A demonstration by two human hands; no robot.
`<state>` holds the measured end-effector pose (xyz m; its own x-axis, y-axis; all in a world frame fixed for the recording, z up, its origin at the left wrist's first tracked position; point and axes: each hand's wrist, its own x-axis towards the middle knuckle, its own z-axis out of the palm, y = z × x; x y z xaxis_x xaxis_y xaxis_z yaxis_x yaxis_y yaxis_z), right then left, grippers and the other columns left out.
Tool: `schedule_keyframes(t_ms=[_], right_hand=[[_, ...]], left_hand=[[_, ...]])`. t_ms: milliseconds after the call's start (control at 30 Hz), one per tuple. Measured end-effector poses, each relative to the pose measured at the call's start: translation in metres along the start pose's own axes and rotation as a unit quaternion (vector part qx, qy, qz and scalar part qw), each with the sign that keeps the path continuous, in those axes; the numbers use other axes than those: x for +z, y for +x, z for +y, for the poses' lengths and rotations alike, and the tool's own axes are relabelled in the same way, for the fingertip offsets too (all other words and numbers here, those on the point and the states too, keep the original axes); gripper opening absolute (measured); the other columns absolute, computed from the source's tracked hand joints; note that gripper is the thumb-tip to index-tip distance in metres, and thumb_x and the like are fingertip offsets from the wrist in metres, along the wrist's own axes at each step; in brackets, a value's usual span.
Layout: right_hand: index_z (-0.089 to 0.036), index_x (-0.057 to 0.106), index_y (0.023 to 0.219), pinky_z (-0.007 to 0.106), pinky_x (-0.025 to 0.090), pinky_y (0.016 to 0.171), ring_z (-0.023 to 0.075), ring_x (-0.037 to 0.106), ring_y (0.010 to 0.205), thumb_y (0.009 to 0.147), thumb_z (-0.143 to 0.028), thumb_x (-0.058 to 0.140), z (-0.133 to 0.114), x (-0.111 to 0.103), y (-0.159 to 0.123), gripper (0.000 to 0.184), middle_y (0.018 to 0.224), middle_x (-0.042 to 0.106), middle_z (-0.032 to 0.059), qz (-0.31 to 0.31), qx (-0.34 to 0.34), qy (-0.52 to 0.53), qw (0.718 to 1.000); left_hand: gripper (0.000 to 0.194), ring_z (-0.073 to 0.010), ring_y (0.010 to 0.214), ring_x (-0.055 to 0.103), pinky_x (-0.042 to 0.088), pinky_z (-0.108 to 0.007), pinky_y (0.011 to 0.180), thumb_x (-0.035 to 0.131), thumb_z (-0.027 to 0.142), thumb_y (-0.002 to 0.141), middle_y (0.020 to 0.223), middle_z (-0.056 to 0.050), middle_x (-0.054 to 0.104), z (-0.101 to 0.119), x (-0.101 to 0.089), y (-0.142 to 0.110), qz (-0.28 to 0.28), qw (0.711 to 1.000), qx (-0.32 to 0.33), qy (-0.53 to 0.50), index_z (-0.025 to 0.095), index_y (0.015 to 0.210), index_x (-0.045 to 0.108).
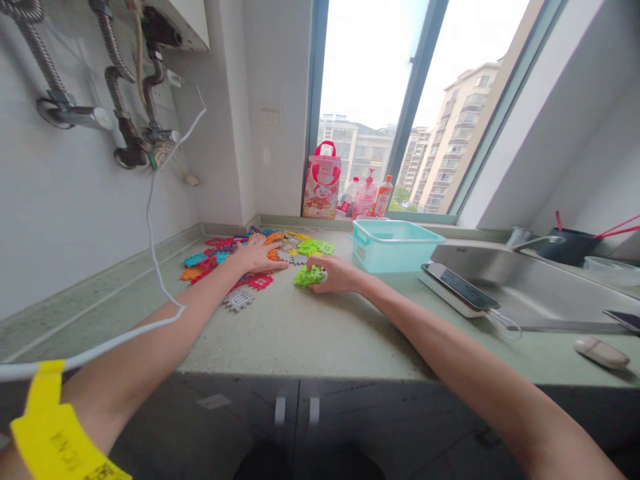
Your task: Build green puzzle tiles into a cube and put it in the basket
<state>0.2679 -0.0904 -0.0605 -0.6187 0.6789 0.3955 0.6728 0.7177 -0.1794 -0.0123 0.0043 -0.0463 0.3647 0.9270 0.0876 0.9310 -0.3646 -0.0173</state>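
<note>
A heap of flat, notched plastic building pieces [220, 257] in red, blue, orange, grey, yellow and green lies on the counter. Over its middle rests my left hand [260, 255], palm down with its fingers spread, touching the pieces. My right hand [334, 275] pinches a bright green notched piece [306, 276] at the right side of the heap, its fingertips partly hidden. Behind that hand lie more green pieces [316, 247]. A grey piece [239, 301] sits alone at the near edge of the heap.
Right of the heap stands a light turquoise plastic bin [390, 257]. Beyond it are a steel sink [540, 293] and a phone [463, 287] on a white box. Bottles [367, 199] and a pink bag [321, 187] line the windowsill. A white cable [165, 283] hangs across my left forearm.
</note>
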Motion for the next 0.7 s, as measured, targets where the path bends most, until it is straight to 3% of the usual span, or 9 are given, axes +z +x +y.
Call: schedule_keyframes(t_ms=[133,267,367,433,567,700], right_hand=[[-0.023,0.068,0.114,0.034,0.049,0.084,0.0236,0.066,0.094,0.081,-0.031,0.085,-0.005,-0.017,-0.001,0.038,0.103,0.074,0.0061,0.020,-0.069,-0.075,0.995],[-0.024,0.068,0.115,0.041,0.052,0.096,0.0285,0.066,0.106,0.088,-0.032,0.076,0.008,-0.061,-0.007,0.029,0.109,0.074,0.0091,0.168,-0.061,-0.153,0.972],[-0.023,0.066,0.121,0.046,0.051,0.104,0.0315,0.064,0.116,0.093,-0.035,0.068,0.027,-0.101,-0.023,0.030,0.118,0.073,0.0117,0.313,0.052,-0.195,0.928],[-0.023,0.064,0.126,0.047,0.050,0.105,0.0326,0.064,0.119,0.096,-0.039,0.064,0.040,-0.122,-0.037,0.035,0.123,0.072,0.0131,0.356,0.158,-0.220,0.894],[-0.022,0.063,0.134,0.046,0.053,0.097,0.0349,0.069,0.111,0.095,-0.047,0.064,0.061,-0.141,-0.061,0.046,0.120,0.075,0.0154,0.326,0.335,-0.243,0.850],[-0.025,0.065,0.135,0.048,0.055,0.091,0.0390,0.073,0.105,0.089,-0.052,0.069,0.072,-0.146,-0.073,0.053,0.111,0.079,0.0150,0.243,0.436,-0.234,0.834]], left_hand=[[0.105,-0.0508,0.163,0.012,0.016,-0.085,0.119,0.045,0.100,0.080,0.179,-0.011,0.026,0.000,0.000,0.002,-0.001,1.000,-0.001,0.007,0.045,0.169,0.034],[0.103,-0.0513,0.163,0.011,0.015,-0.086,0.119,0.047,0.097,0.082,0.179,-0.008,0.025,-0.004,0.003,0.007,-0.004,1.000,-0.003,0.011,0.045,0.170,0.032],[0.103,-0.0499,0.163,0.012,0.016,-0.085,0.119,0.045,0.097,0.082,0.179,-0.007,0.026,-0.006,0.004,0.008,0.000,1.000,0.001,0.013,0.045,0.169,0.034],[0.103,-0.0496,0.163,0.012,0.016,-0.084,0.119,0.045,0.098,0.081,0.179,-0.008,0.026,-0.006,0.003,0.007,0.001,1.000,0.001,0.011,0.044,0.169,0.037],[0.106,-0.0508,0.163,0.013,0.020,-0.084,0.118,0.043,0.100,0.080,0.177,-0.012,0.030,-0.001,-0.002,0.001,0.004,1.000,0.004,0.003,0.041,0.168,0.040],[0.107,-0.0497,0.163,0.012,0.020,-0.083,0.119,0.043,0.100,0.081,0.178,-0.012,0.027,0.003,-0.005,-0.003,-0.005,1.000,-0.004,0.002,0.040,0.169,0.038]])
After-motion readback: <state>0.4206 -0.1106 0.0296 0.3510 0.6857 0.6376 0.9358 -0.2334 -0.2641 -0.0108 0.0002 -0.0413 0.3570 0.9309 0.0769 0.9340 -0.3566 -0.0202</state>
